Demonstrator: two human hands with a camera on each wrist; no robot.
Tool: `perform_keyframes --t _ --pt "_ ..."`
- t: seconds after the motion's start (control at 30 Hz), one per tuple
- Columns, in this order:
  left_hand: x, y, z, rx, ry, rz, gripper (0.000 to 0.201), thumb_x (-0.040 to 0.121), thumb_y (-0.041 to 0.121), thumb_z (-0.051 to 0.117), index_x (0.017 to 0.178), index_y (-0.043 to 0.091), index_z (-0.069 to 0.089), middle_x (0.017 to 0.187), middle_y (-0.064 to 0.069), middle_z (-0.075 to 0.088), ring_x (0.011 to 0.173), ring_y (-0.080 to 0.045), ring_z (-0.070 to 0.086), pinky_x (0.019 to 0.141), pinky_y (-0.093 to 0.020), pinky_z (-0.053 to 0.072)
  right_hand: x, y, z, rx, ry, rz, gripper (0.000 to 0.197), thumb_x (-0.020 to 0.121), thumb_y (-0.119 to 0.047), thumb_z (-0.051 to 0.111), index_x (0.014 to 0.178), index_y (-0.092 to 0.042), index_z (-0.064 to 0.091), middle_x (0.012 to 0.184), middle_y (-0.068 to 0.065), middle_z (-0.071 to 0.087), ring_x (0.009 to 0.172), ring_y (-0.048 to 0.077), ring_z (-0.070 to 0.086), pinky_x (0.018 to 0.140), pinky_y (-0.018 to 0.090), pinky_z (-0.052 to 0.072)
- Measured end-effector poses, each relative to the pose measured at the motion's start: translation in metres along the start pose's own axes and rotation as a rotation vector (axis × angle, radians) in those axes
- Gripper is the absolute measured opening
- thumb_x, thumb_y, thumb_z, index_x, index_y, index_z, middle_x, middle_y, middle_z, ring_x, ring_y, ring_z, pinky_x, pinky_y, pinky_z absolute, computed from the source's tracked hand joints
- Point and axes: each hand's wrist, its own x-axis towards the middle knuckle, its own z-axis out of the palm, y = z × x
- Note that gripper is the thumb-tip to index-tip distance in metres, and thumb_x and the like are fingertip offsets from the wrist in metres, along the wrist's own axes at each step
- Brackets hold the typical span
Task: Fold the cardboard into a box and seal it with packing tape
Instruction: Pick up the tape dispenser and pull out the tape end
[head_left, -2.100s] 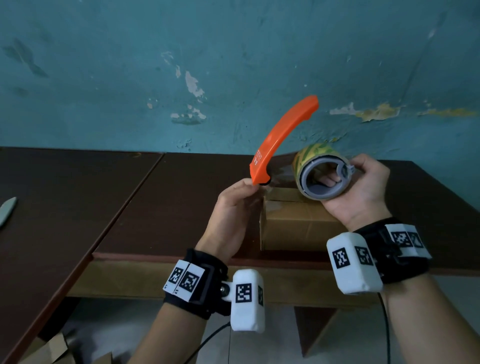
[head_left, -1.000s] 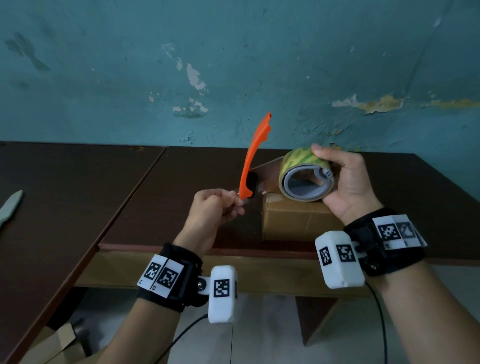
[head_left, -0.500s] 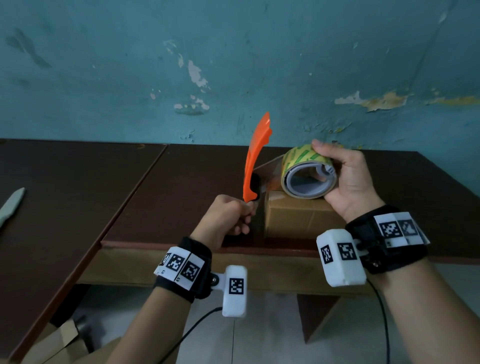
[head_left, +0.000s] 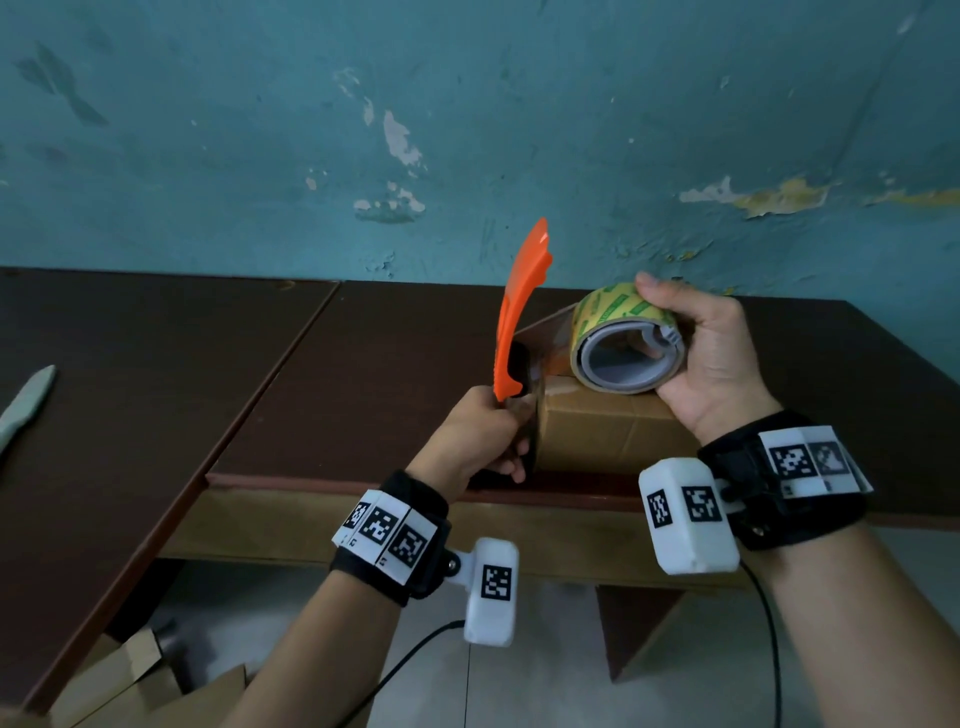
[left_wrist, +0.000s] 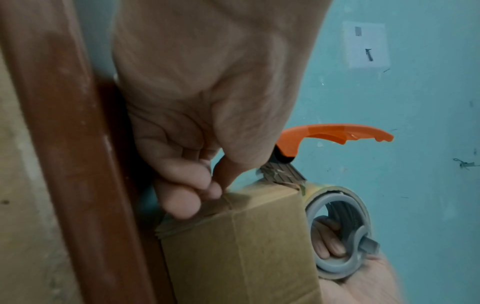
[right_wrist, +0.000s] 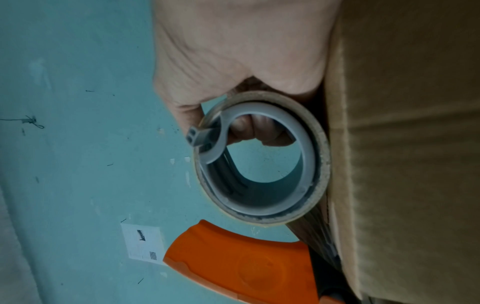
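Observation:
A brown cardboard box (head_left: 613, 431) stands folded at the table's front edge. On its top rests a tape roll (head_left: 618, 332) with a yellow-green print and a grey core, gripped by my right hand (head_left: 649, 317) with the thumb over it and the fingers (right_wrist: 249, 131) inside the core. An orange cutter handle (head_left: 519, 312) stands upright at the box's top left corner. A strip of clear tape runs from the roll past the cutter and down the box's left face. There my left hand (head_left: 511, 457) pinches the tape end against the cardboard (left_wrist: 233, 246).
The box sits on a dark brown table (head_left: 363, 374) against a peeling teal wall. A second table adjoins on the left, with a grey flat object (head_left: 26, 405) on it. Cardboard pieces (head_left: 130, 686) lie on the floor below.
My left hand has drawn the tape end down from the box's top corner along its left side. The orange handle swung upright. My right hand lowered the roll onto the box.

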Motion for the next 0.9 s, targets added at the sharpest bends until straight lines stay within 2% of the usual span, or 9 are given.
perform_keyframes --t 0.13,0.33,0.47,0.67,0.8,0.9 --pt "0.0 -0.001 0.0 0.007 -0.001 0.003 0.034 0.11 0.029 0.047 0.085 0.006 0.053 0.057 -0.002 0.058 0.04 -0.016 0.06 0.039 -0.019 0.046 0.0 0.0 0.0 -0.004 -0.008 -0.004 0.011 0.071 -0.012 0.07 0.062 -0.01 0.076 0.075 0.011 0.072 0.072 0.026 0.071 0.08 0.041 0.06" --pt "-0.001 -0.001 0.0 0.001 0.024 0.004 0.027 0.11 0.027 0.048 0.093 0.007 0.056 0.062 -0.005 0.063 0.041 -0.018 0.062 0.04 -0.02 0.048 0.0 0.0 -0.001 -0.01 -0.012 0.001 0.014 0.071 -0.013 0.069 0.059 -0.01 0.076 0.075 0.011 0.073 0.072 0.025 0.072 0.079 0.04 0.061" --pt "0.001 -0.003 -0.002 0.029 0.062 0.02 0.027 0.107 0.029 0.053 0.097 0.004 0.059 0.064 -0.007 0.067 0.045 -0.023 0.065 0.046 -0.026 0.054 0.001 0.0 -0.001 -0.005 -0.012 0.003 0.011 0.071 -0.012 0.07 0.063 -0.009 0.076 0.078 0.012 0.073 0.074 0.027 0.072 0.08 0.041 0.061" --pt "0.002 -0.009 -0.004 0.025 0.13 0.058 0.028 0.102 0.03 0.063 0.085 0.007 0.061 0.063 -0.007 0.069 0.047 -0.023 0.067 0.054 -0.032 0.058 0.0 0.0 -0.002 0.002 -0.012 0.008 0.009 0.071 -0.012 0.071 0.064 -0.01 0.075 0.078 0.012 0.072 0.076 0.027 0.071 0.086 0.044 0.059" --pt "0.002 -0.01 -0.005 0.018 0.147 0.064 0.028 0.101 0.03 0.066 0.081 0.01 0.061 0.065 -0.008 0.07 0.046 -0.021 0.066 0.049 -0.027 0.056 0.0 0.0 -0.002 0.004 -0.009 0.013 0.008 0.071 -0.012 0.071 0.076 -0.006 0.071 0.083 0.014 0.071 0.079 0.029 0.071 0.088 0.046 0.058" --pt "0.003 -0.011 -0.005 0.009 0.156 0.067 0.029 0.101 0.029 0.066 0.08 0.01 0.061 0.067 -0.009 0.07 0.046 -0.022 0.066 0.046 -0.025 0.052 0.001 0.0 -0.002 -0.003 -0.01 0.014 0.006 0.071 -0.013 0.071 0.07 -0.008 0.074 0.081 0.013 0.072 0.078 0.028 0.071 0.088 0.046 0.058"
